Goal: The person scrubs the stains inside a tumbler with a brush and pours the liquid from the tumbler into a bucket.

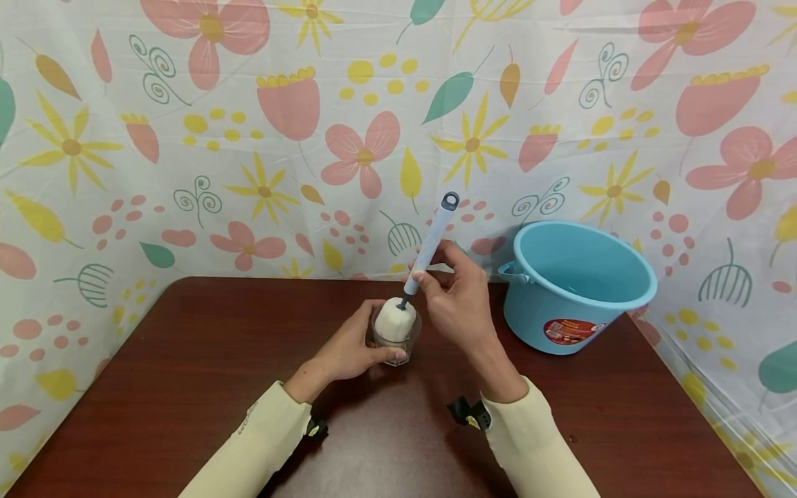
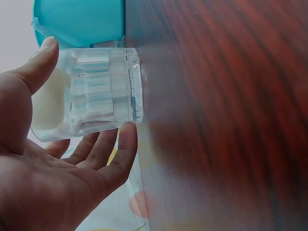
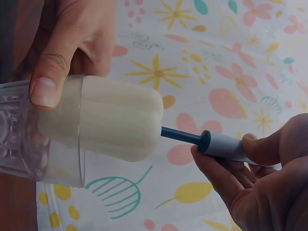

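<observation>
A clear drinking glass (image 1: pixel 398 354) stands upright on the table, and my left hand (image 1: pixel 350 346) grips it around its side. In the left wrist view the thumb lies on one side of the glass (image 2: pixel 96 91), the fingers on the other. My right hand (image 1: pixel 459 297) pinches the pale grey handle (image 1: pixel 432 238) of a sponge bottle brush between thumb and fingers. The brush's white sponge head (image 3: pixel 120 118) sits partly inside the glass, its upper part above the rim. A dark stem (image 3: pixel 180 134) joins sponge and handle; the handle tilts up to the right.
A light blue bucket (image 1: pixel 579 277) with a red label stands at the right back of the dark red-brown table (image 1: pixel 218 346). Behind and at the sides hangs a white cloth (image 1: pixel 367 90) printed with flowers and leaves.
</observation>
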`<state>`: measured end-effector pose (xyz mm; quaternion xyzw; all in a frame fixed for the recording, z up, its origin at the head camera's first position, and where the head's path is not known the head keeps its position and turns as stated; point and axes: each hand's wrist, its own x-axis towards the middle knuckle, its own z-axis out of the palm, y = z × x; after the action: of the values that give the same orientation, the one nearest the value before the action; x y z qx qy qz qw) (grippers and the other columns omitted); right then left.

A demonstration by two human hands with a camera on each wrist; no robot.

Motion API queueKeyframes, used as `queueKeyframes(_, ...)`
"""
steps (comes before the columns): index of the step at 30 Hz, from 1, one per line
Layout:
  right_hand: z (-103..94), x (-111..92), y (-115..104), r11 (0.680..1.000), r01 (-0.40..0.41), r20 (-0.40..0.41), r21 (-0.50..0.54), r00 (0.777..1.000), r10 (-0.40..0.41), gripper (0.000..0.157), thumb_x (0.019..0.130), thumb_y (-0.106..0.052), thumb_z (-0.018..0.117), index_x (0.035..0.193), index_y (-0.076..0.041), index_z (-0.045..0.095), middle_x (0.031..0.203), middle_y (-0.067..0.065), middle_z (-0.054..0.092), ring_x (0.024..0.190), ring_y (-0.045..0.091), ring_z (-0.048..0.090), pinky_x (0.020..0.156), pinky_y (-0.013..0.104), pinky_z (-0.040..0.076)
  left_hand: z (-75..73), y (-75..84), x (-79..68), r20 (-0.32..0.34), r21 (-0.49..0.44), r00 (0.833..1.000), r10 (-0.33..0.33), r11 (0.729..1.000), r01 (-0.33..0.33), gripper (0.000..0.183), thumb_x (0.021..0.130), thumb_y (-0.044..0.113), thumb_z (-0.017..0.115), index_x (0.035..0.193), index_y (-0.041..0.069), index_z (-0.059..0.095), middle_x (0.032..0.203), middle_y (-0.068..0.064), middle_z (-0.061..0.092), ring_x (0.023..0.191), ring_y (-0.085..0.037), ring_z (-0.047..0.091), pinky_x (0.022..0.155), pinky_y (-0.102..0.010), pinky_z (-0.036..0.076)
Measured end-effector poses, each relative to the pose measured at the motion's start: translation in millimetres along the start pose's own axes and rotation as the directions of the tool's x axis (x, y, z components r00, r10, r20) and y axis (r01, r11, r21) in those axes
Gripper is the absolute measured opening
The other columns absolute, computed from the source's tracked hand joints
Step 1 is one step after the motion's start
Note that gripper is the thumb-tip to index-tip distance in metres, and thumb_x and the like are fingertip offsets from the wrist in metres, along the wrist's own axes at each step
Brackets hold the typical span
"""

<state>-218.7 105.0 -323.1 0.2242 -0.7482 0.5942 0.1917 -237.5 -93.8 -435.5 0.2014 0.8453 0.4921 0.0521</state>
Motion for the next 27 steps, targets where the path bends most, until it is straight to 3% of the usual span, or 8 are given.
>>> queueKeyframes(10, 1.0, 2.4, 4.3, 1.0, 0.015, -0.016, 0.018, 1.0, -0.015, 0.028, 0.094, 0.006, 0.066, 0.119, -0.005, 0.061, 0.106, 0.016, 0.066, 0.091, 0.029, 0.076, 0.083, 0.031, 0.06, 0.2, 0.2, 0.0, -0.005, 0.01, 1.0, 0.004, 1.0, -0.004, 0.086, 0.079, 0.038, 0.088, 0.146, 0.02, 0.036, 0.13, 0.002, 0.057, 0.11, -0.013, 0.059, 0.092, -0.037, 0.049)
queueKeyframes(17, 1.3, 3.3, 6.7, 0.999, 0.042, -0.008, 0.033, 0.999, -0.042, 0.029, 0.093, 0.009, 0.063, 0.118, -0.005, 0.06, 0.106, 0.019, 0.066, 0.089, 0.023, 0.076, 0.086, 0.03, 0.059, -0.4, 0.3, 0.0, -0.008, 0.024, 1.0, 0.006, 1.0, -0.006, 0.088, 0.079, 0.04, 0.088, 0.147, 0.018, 0.036, 0.132, 0.002, 0.056, 0.113, -0.013, 0.058, 0.096, -0.038, 0.047)
queueKeyframes(27, 2.9, 3.0, 5.9, 0.997, 0.076, 0.011, 0.017, 0.997, -0.076, 0.033, 0.092, 0.012, 0.064, 0.119, -0.007, 0.06, 0.104, 0.012, 0.067, 0.091, 0.036, 0.074, 0.083, 0.029, 0.06, -0.4, 0.3, -0.3, -0.01, 0.026, 1.0, 0.0, 1.0, 0.001, 0.088, 0.079, 0.04, 0.088, 0.147, 0.017, 0.037, 0.132, 0.001, 0.056, 0.112, -0.013, 0.058, 0.096, -0.039, 0.048)
